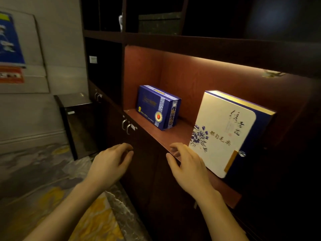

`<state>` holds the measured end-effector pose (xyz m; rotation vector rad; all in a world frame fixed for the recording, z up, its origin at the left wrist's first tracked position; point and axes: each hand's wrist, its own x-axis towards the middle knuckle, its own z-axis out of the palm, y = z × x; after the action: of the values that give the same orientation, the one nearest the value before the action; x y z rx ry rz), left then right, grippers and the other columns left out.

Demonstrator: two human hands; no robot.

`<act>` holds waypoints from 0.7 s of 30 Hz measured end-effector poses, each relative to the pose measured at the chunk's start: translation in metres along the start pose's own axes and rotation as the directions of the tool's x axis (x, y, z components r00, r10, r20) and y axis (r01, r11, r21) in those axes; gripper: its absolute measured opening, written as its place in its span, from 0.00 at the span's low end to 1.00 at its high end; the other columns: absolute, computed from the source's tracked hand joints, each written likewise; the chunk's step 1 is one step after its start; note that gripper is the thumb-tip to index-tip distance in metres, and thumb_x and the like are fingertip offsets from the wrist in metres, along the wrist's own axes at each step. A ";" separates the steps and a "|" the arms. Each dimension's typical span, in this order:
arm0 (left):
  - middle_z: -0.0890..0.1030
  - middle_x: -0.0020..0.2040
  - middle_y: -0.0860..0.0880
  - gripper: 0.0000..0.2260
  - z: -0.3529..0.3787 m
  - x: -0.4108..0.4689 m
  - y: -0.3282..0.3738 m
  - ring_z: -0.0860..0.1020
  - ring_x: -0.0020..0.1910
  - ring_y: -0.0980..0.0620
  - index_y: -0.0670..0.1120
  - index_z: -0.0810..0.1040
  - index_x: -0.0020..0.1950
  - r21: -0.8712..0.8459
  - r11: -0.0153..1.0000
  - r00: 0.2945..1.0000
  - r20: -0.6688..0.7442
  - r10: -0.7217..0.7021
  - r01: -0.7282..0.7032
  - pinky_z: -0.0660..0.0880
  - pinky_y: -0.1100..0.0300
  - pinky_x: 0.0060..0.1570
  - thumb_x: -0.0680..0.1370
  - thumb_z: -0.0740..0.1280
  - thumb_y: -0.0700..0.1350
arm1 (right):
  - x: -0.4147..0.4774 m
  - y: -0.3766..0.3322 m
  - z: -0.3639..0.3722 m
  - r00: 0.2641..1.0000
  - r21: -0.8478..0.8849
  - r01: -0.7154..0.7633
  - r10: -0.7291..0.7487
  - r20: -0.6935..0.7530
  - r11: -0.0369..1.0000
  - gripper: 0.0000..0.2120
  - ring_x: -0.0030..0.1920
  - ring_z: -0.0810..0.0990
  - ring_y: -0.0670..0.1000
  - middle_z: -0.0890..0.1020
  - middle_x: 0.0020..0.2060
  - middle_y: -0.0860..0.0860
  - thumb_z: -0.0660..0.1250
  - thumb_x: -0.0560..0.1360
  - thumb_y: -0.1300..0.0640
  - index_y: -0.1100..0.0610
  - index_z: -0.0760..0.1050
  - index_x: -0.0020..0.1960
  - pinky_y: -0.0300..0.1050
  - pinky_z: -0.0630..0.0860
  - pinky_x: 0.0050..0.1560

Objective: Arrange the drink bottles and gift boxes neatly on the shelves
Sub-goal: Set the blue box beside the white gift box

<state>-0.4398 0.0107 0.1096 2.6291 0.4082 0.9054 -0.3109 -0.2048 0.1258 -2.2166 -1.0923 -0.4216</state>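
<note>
Two gift boxes stand upright on a lit reddish shelf (pixel 152 129). The smaller blue gift box (pixel 156 106) is near the shelf's left wall. The larger white and blue gift box (pixel 224 133), with purple flowers and calligraphy, leans toward the shelf's front edge on the right. My right hand (pixel 187 166) hovers at the shelf's front edge, fingers curled and apart, just beside the white box's lower left corner, holding nothing. My left hand (pixel 111 162) floats in front of the cabinet doors below, fingers loosely bent, empty. No bottles are in view.
Dark cabinet doors with metal handles (pixel 126 126) sit under the shelf. A dark low cabinet (pixel 78 122) stands to the left by the wall. Upper shelves (pixel 156 20) are dim. A marble-edged surface (pixel 119 211) lies below my arms.
</note>
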 end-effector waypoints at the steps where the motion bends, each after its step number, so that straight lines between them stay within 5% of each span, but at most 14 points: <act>1: 0.79 0.44 0.60 0.08 0.006 0.011 -0.006 0.78 0.38 0.59 0.55 0.78 0.55 0.005 1.000 1.000 0.003 -0.013 0.013 0.76 0.59 0.36 0.81 0.61 0.54 | 0.013 0.006 0.009 1.000 0.021 0.001 -0.001 -0.005 1.000 0.13 0.51 0.78 0.38 0.78 0.52 0.36 0.61 0.80 0.42 0.42 0.71 0.64 0.33 0.74 0.48; 10: 0.80 0.35 0.55 0.04 0.065 0.129 -0.045 0.79 0.31 0.59 0.57 0.77 0.49 -0.020 0.988 0.988 0.041 -0.150 0.151 0.79 0.56 0.32 0.81 0.63 0.50 | 0.142 0.073 0.069 0.996 0.148 -0.026 0.038 -0.079 0.989 0.03 0.45 0.79 0.39 0.81 0.45 0.41 0.69 0.79 0.52 0.47 0.79 0.52 0.36 0.79 0.45; 16: 0.81 0.36 0.53 0.06 0.094 0.200 -0.075 0.80 0.33 0.54 0.53 0.78 0.47 -0.169 0.941 0.956 0.052 -0.290 0.294 0.80 0.50 0.37 0.82 0.64 0.48 | 0.219 0.105 0.100 0.974 0.392 -0.125 0.188 -0.125 0.911 0.06 0.60 0.78 0.44 0.83 0.54 0.45 0.69 0.80 0.51 0.52 0.79 0.54 0.48 0.84 0.48; 21: 0.82 0.37 0.55 0.06 0.126 0.258 -0.120 0.81 0.34 0.56 0.54 0.79 0.46 -0.244 0.900 0.932 0.070 -0.355 0.361 0.80 0.54 0.41 0.81 0.64 0.49 | 0.273 0.126 0.131 0.958 0.422 -0.177 0.254 -0.134 0.889 0.06 0.59 0.79 0.47 0.83 0.53 0.46 0.69 0.78 0.48 0.50 0.78 0.51 0.32 0.78 0.40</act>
<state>-0.1835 0.1874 0.1076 2.2297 0.6946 0.7471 -0.0442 -0.0145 0.1220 -1.8580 -0.7415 -0.2673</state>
